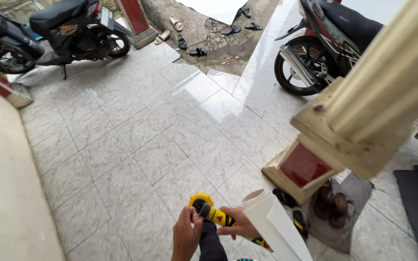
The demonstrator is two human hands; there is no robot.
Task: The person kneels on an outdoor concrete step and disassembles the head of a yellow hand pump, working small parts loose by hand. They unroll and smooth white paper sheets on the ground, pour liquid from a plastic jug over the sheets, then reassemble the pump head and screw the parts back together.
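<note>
Two hands low at the near edge, both on one yellow-and-black power tool [214, 212] held over the tiled floor [122, 145]. Left hand [186, 237] pinching at the round yellow head; right hand [240, 224] wrapped around the striped body. Just right, a rolled white sheet [274, 222] leaning close — liable to catch the head. A likely slip too — glossy tiles, shoes [330, 208] near right.

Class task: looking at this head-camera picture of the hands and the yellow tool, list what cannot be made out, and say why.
- Yellow power tool: its lower end is hidden by the right hand and the rolled white sheet.
- Left hand: wrist cut off by the bottom edge.
- Scooter: front cut off by the top edge.
</note>
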